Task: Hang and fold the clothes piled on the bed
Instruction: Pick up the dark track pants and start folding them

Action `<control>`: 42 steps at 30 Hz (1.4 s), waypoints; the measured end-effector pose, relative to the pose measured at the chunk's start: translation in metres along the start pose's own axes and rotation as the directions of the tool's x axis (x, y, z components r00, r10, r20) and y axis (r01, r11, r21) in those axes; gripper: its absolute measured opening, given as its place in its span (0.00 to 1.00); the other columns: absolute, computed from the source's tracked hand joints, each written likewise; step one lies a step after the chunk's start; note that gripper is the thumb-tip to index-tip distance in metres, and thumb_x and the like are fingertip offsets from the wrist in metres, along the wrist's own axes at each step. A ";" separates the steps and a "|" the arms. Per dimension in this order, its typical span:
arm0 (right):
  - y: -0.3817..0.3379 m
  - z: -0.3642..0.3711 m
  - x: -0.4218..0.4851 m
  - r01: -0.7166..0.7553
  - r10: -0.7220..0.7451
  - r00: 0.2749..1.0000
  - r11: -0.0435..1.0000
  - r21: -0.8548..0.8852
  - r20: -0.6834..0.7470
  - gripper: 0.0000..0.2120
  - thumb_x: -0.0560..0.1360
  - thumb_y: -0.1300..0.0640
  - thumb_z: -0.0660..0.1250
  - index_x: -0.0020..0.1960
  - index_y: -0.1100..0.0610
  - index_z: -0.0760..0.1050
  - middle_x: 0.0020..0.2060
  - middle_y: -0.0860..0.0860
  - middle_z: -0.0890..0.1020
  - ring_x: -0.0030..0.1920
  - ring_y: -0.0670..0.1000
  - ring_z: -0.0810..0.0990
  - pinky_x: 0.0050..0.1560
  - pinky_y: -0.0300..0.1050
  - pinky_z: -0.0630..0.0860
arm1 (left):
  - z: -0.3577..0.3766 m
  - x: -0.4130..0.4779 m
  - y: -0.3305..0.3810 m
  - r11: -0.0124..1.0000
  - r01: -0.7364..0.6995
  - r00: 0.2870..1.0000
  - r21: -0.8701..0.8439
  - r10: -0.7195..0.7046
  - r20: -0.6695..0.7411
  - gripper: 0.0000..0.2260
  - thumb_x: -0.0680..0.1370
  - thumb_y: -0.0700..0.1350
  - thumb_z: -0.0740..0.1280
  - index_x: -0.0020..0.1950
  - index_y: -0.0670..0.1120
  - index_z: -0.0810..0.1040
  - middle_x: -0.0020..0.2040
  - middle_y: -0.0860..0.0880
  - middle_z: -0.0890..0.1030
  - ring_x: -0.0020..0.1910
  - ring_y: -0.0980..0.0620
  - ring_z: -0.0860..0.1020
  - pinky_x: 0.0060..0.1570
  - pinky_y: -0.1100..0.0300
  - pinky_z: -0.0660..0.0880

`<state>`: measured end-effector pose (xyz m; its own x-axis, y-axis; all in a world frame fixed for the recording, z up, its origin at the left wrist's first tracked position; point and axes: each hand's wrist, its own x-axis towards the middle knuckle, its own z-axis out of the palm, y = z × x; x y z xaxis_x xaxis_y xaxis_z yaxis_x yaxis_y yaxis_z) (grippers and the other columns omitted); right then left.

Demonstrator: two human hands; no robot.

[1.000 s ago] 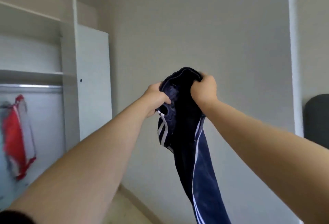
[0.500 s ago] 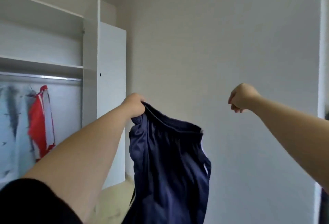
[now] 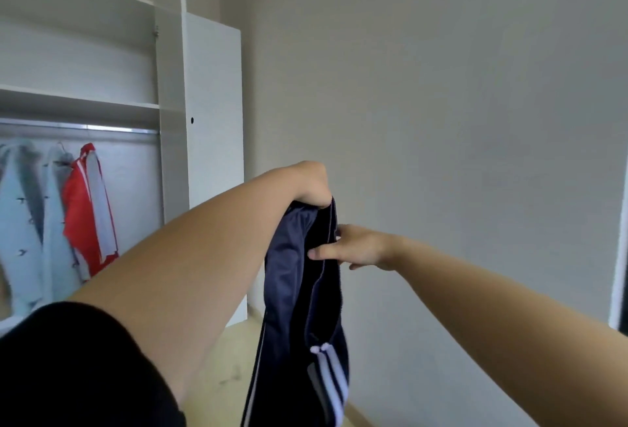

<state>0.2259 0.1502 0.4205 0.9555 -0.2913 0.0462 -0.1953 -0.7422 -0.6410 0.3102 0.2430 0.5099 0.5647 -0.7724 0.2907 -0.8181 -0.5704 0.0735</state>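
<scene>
Navy track trousers with white side stripes hang in front of me at the centre of the view. My left hand grips their top edge from above, fingers curled into the fabric. My right hand is lower and to the right, at the trousers' right edge. Its thumb lies across the front of the cloth and its fingers are hidden behind, so it pinches the fabric. The trousers' lower part runs out of the bottom of the view. The bed and the pile of clothes are out of sight.
An open white wardrobe stands at the left with a metal rail. A red and white jersey and pale blue shirts hang on it. A plain wall fills the right, and light wooden floor shows below.
One second ago both hands held the bunched trousers. Then my right hand let go and swung out right. Now it is back on the cloth below my left hand.
</scene>
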 end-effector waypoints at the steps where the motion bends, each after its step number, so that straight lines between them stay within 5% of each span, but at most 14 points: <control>1: 0.002 0.002 0.003 0.001 -0.008 0.997 0.997 -0.083 -0.080 0.12 0.71 0.54 0.69 0.53 0.55 0.75 0.44 0.49 0.79 0.44 0.51 0.78 0.43 0.43 0.72 | -0.001 0.001 -0.001 1.000 0.002 1.000 -0.003 -0.002 -0.017 0.03 0.69 0.38 0.63 0.34 0.41 0.72 0.32 0.45 0.72 0.33 0.46 0.71 0.28 0.61 0.66; 4: 0.015 -0.012 0.003 -0.141 -0.011 0.935 0.905 -0.400 -0.355 0.06 0.72 0.63 0.63 0.47 0.63 0.76 0.43 0.60 0.80 0.45 0.59 0.79 0.39 0.42 0.70 | -0.004 0.004 -0.011 1.000 -0.004 0.997 0.003 0.004 -0.083 0.03 0.70 0.40 0.69 0.38 0.42 0.77 0.33 0.47 0.73 0.36 0.46 0.72 0.30 0.61 0.66; 6: 0.026 -0.033 -0.003 -0.188 -0.025 0.882 0.897 -0.401 -0.471 0.04 0.72 0.64 0.61 0.44 0.62 0.75 0.42 0.61 0.79 0.46 0.61 0.80 0.39 0.44 0.70 | -0.004 0.007 -0.023 0.999 -0.004 0.981 -0.048 -0.006 -0.193 0.04 0.70 0.43 0.73 0.39 0.43 0.80 0.34 0.47 0.75 0.38 0.47 0.74 0.32 0.61 0.67; 9: 0.026 -0.067 -0.012 -0.234 -0.131 0.752 0.863 -0.448 -0.646 0.04 0.70 0.66 0.60 0.42 0.59 0.70 0.37 0.57 0.75 0.40 0.60 0.75 0.36 0.45 0.67 | -0.002 0.015 -0.033 0.952 -0.081 0.897 -0.295 -0.060 -0.439 0.06 0.69 0.42 0.74 0.34 0.46 0.78 0.32 0.49 0.75 0.37 0.48 0.74 0.32 0.61 0.67; 11: 0.017 -0.087 -0.019 -0.256 -0.183 0.721 0.826 -0.503 -0.668 0.04 0.71 0.66 0.60 0.42 0.59 0.69 0.40 0.58 0.77 0.40 0.60 0.75 0.36 0.45 0.67 | 0.001 0.018 -0.030 0.816 -0.198 0.805 -0.543 -0.180 -0.565 0.07 0.69 0.40 0.74 0.35 0.48 0.78 0.34 0.52 0.78 0.36 0.53 0.75 0.34 0.63 0.69; 14: 0.012 -0.118 -0.037 -0.321 0.108 0.932 0.691 -0.647 -0.347 0.06 0.72 0.62 0.69 0.49 0.61 0.76 0.47 0.59 0.80 0.44 0.56 0.76 0.41 0.42 0.69 | 0.009 0.019 -0.028 0.557 -0.192 0.918 -0.808 -0.189 -0.349 0.07 0.70 0.37 0.75 0.38 0.45 0.79 0.36 0.51 0.80 0.36 0.53 0.77 0.37 0.65 0.74; 16: 0.019 -0.134 -0.048 -0.370 0.229 0.928 0.647 -0.666 -0.293 0.13 0.72 0.60 0.72 0.54 0.64 0.78 0.46 0.57 0.79 0.44 0.54 0.75 0.41 0.40 0.71 | 0.018 0.017 -0.029 0.573 -0.069 0.992 -0.817 -0.044 -0.115 0.05 0.71 0.37 0.74 0.40 0.45 0.80 0.38 0.50 0.81 0.37 0.53 0.79 0.36 0.66 0.76; 20: 0.042 -0.154 -0.058 -0.269 0.165 0.894 0.941 -0.206 -0.416 0.09 0.71 0.67 0.70 0.51 0.64 0.79 0.37 0.54 0.81 0.38 0.53 0.80 0.36 0.41 0.77 | 0.028 0.028 -0.021 0.503 -0.170 0.912 -0.847 -0.245 -0.328 0.05 0.72 0.41 0.74 0.39 0.49 0.80 0.37 0.55 0.81 0.33 0.60 0.78 0.29 0.70 0.72; 24: 0.065 -0.156 -0.073 -0.435 0.435 0.900 0.900 -0.002 0.015 0.10 0.73 0.73 0.66 0.52 0.64 0.79 0.48 0.59 0.84 0.51 0.58 0.83 0.56 0.52 0.78 | 0.040 0.036 -0.007 0.646 -0.090 0.926 -0.758 -0.226 -0.303 0.07 0.71 0.41 0.75 0.35 0.49 0.80 0.37 0.53 0.81 0.38 0.54 0.78 0.38 0.63 0.71; 27: 0.080 -0.159 -0.073 -0.387 0.441 0.872 0.887 0.250 -0.214 0.11 0.71 0.74 0.67 0.54 0.70 0.77 0.50 0.64 0.82 0.53 0.62 0.81 0.55 0.55 0.78 | 0.050 0.038 0.000 0.672 -0.015 0.934 -0.741 -0.255 -0.250 0.06 0.70 0.41 0.74 0.35 0.47 0.80 0.38 0.50 0.81 0.40 0.50 0.78 0.40 0.62 0.71; 31: 0.070 -0.146 -0.061 -0.237 0.506 0.697 0.832 0.502 -0.509 0.07 0.69 0.72 0.68 0.44 0.67 0.72 0.39 0.60 0.78 0.37 0.58 0.79 0.34 0.49 0.77 | 0.044 0.034 0.024 0.663 0.091 0.908 -0.743 -0.363 -0.212 0.04 0.69 0.40 0.70 0.35 0.42 0.77 0.34 0.48 0.76 0.35 0.49 0.74 0.33 0.63 0.68; 35: 0.048 -0.133 -0.047 -0.051 0.433 0.591 0.862 0.504 -0.681 0.10 0.67 0.66 0.74 0.37 0.64 0.71 0.35 0.57 0.76 0.32 0.54 0.76 0.26 0.43 0.71 | 0.033 0.028 0.063 0.472 -0.009 0.936 -0.882 -0.306 -0.173 0.12 0.68 0.38 0.69 0.28 0.46 0.69 0.30 0.48 0.71 0.30 0.48 0.71 0.30 0.63 0.66; 39: 0.028 -0.116 -0.046 0.159 0.258 0.740 0.830 0.534 -0.621 0.10 0.70 0.65 0.73 0.48 0.69 0.77 0.41 0.60 0.82 0.41 0.57 0.82 0.40 0.47 0.80 | 0.025 0.026 0.088 0.149 -0.038 0.982 -0.988 -0.178 -0.064 0.08 0.71 0.36 0.71 0.48 0.39 0.78 0.46 0.40 0.81 0.45 0.43 0.82 0.48 0.53 0.80; 42: 0.023 -0.110 -0.057 0.296 0.131 0.843 0.697 0.653 -0.522 0.08 0.75 0.67 0.66 0.53 0.70 0.77 0.46 0.63 0.83 0.45 0.59 0.83 0.46 0.49 0.81 | 0.018 0.019 0.092 -0.011 -0.061 0.993 -0.998 -0.107 -0.059 0.09 0.75 0.37 0.68 0.55 0.36 0.77 0.49 0.39 0.81 0.42 0.46 0.81 0.45 0.54 0.81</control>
<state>0.1421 0.0834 0.4875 0.6643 -0.6580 0.3548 0.2907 -0.2098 -0.9335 0.2476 0.1708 0.5051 0.6413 -0.6892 0.3371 -0.1342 0.3319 0.9337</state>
